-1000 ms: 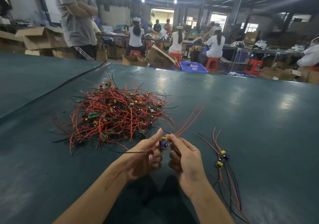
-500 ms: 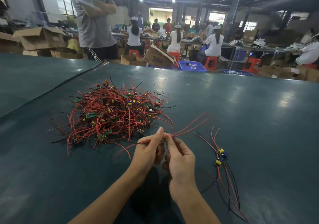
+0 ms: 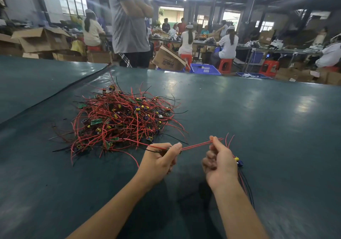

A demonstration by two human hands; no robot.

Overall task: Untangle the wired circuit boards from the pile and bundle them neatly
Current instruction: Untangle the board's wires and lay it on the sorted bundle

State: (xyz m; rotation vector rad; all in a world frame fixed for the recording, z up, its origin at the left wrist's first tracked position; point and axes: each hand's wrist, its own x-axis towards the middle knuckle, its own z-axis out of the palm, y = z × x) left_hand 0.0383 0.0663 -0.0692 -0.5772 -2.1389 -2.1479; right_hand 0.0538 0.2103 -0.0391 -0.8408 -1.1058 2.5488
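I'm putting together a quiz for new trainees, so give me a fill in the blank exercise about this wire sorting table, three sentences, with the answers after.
1. The left hand and right hand hold a pair of ____ wires stretched straight between them.
2. The tangled pile lies on the table nearer the ____ hand.
3. The plastic basket on the floor beyond the table is ____.

Missing words: red; left; blue.

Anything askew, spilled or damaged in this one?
Nothing on the table stands out: the pile is tangled as expected, and left hand and right hand pinch red wires taut between them. Beyond the table, one cardboard box sits tipped.
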